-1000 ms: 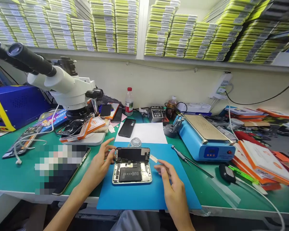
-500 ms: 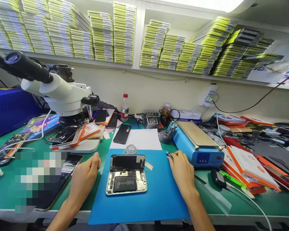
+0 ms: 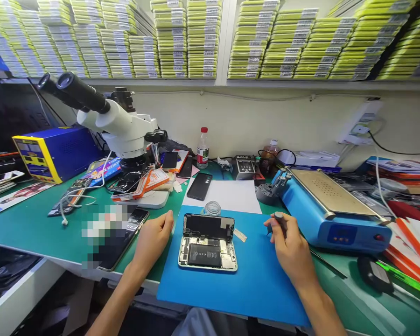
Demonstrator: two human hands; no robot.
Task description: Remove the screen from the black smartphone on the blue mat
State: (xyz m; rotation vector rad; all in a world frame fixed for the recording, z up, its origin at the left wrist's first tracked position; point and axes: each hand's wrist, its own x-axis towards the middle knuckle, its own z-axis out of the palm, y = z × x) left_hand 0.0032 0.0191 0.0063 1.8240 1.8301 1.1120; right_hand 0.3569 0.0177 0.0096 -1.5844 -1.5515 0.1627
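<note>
An opened phone [image 3: 207,255] lies on the blue mat [image 3: 252,284], its battery and boards showing and its dark screen [image 3: 208,226] folded up at the far edge. My left hand [image 3: 154,240] rests loosely curled on the mat's left edge, beside the phone, holding nothing I can see. My right hand [image 3: 290,245] is to the right of the phone, closed round a screwdriver [image 3: 278,217] whose grey cap sticks up above my fingers. A small strip [image 3: 240,234] lies on the mat between the phone and that hand.
A microscope [image 3: 121,128] stands at the back left over a pile of phones and orange packets. A blue heating plate machine [image 3: 324,207] sits right of the mat. A tablet [image 3: 121,240], a black phone [image 3: 199,185] on white paper, a bottle [image 3: 203,148] and cables lie around.
My right hand has lifted the screwdriver off the table's right side and drawn it toward the mat. My left hand stayed beside the phone. The view has shifted to the left.
</note>
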